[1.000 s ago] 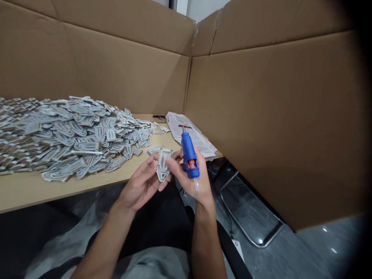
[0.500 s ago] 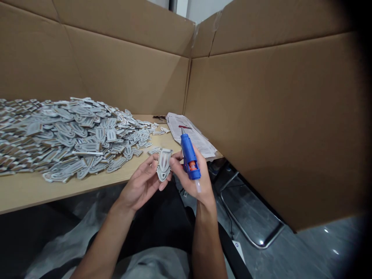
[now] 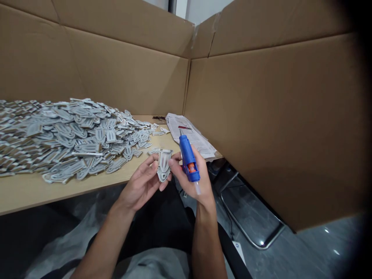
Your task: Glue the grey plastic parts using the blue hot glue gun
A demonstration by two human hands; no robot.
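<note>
Between my hands is a small grey plastic piece [image 3: 164,164], with a slotted body and a rounded tip holding a hole. My left hand [image 3: 142,184] is closed on its left edge, thumb in front and fingers behind. A blue hot glue gun [image 3: 188,157] rests in my right hand [image 3: 194,182], its nozzle pointing away from me and a clear glue stick poking out of its rear. The thumb of that hand also touches the grey piece's right side. Fingers behind the gun are partly hidden.
A large heap of similar grey pieces [image 3: 87,135] covers the left of the wooden table [image 3: 110,182]. Newspaper [image 3: 200,143] with a red-handled tool [image 3: 185,128] lies at the back right. Cardboard walls [image 3: 261,116] stand behind and right. A metal chair frame [image 3: 261,244] is below right.
The glue gun has tilted and shifted very slightly left in my right hand. Both hands otherwise keep their hold on the grey piece.
</note>
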